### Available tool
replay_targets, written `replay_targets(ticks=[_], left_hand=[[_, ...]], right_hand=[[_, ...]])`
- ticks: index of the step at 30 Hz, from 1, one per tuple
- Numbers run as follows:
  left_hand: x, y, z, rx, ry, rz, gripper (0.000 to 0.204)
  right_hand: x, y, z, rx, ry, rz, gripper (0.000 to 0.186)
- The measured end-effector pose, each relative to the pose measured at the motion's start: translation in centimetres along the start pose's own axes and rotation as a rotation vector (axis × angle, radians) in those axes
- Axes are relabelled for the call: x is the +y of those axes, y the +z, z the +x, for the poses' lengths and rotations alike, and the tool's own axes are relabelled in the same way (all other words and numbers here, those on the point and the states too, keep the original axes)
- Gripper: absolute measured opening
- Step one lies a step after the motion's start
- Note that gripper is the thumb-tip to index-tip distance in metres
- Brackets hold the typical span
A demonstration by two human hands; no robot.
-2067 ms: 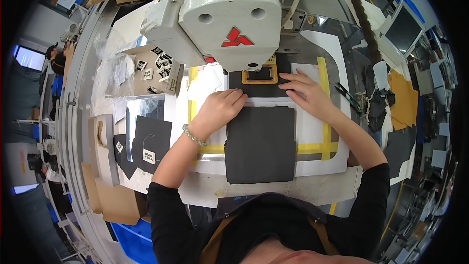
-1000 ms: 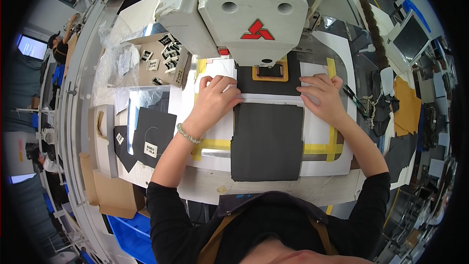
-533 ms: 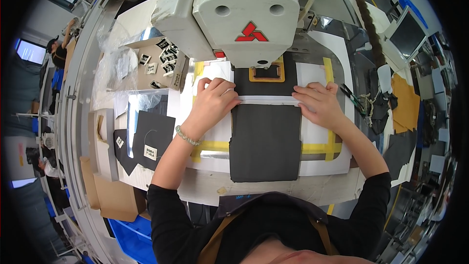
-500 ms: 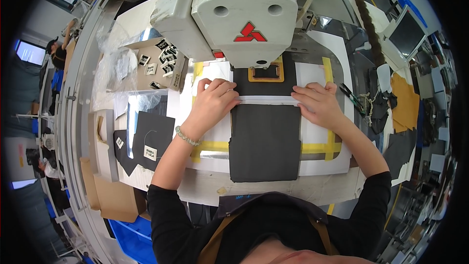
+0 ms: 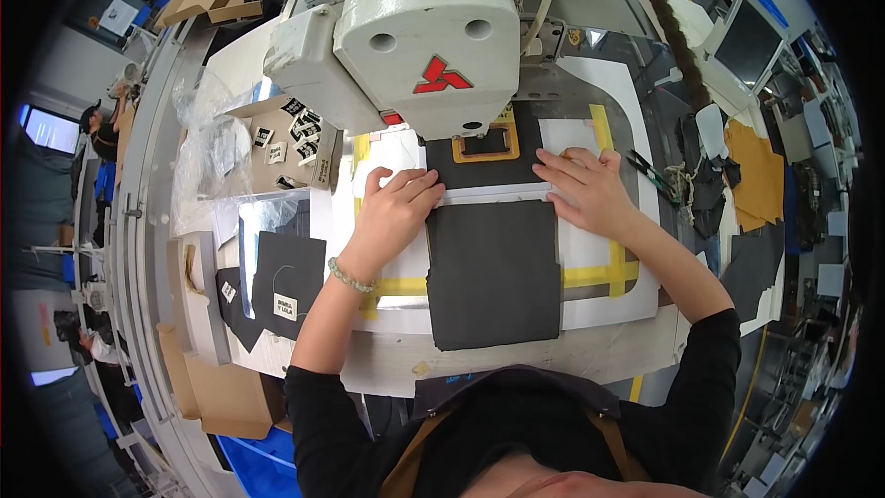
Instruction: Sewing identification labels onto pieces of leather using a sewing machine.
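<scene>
A dark grey panel [image 5: 493, 272] lies flat on a white template sheet [image 5: 406, 262] edged with yellow tape. A white strip [image 5: 489, 193] crosses it, and beyond the strip another dark section [image 5: 527, 143] runs under the sewing machine head [image 5: 429, 28]. A yellow frame [image 5: 458, 157] rests on that far section. My left hand [image 5: 392, 221] lies at the left edge near the strip, its fingers extended and fingertips touching the dark material. At the opposite edge my right hand [image 5: 590, 189] lies flat with fingers spread. Neither hand grasps anything.
Left of the machine, a cardboard box [image 5: 320, 171] holds several black-and-white labels, beside clear plastic wrap [image 5: 198, 152]. Dark cut pieces [image 5: 293, 263] lie nearer. On the right are snips [image 5: 650, 173], tan pieces [image 5: 754, 175] and a monitor [image 5: 749, 44]. A person [image 5: 106, 129] is far left.
The whole view has shifted slightly, so the machine sits further left. My right fingers are more spread at the panel's edge. The left hand stays by the strip.
</scene>
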State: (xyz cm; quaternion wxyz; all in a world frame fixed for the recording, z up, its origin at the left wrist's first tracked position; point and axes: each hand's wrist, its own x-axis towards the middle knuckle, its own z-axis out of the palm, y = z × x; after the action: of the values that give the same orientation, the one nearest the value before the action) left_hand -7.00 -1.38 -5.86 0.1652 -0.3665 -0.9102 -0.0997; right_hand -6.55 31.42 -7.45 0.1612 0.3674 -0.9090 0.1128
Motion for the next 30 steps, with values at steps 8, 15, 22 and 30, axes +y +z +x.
replay_targets(ticks=[8,15,22,30], left_hand=[[0.1,0.2,-0.1,-0.017,0.005,0.025,0.021],[0.1,0.1,0.1,-0.014,-0.004,0.031,0.024],[0.2,0.4,-0.6,0.002,-0.011,0.037,0.027],[0.7,-0.4,-1.1,-0.032,-0.034,0.035,0.035]], right_hand=[[0.6,0.5,1.6,-0.020,0.132,0.018,0.041],[0.8,0.3,2.2,-0.022,0.142,0.031,0.038],[0.5,0.9,1.8,-0.043,0.140,0.001,0.040],[0.0,0.1,1.8,0.018,0.115,-0.011,0.043]])
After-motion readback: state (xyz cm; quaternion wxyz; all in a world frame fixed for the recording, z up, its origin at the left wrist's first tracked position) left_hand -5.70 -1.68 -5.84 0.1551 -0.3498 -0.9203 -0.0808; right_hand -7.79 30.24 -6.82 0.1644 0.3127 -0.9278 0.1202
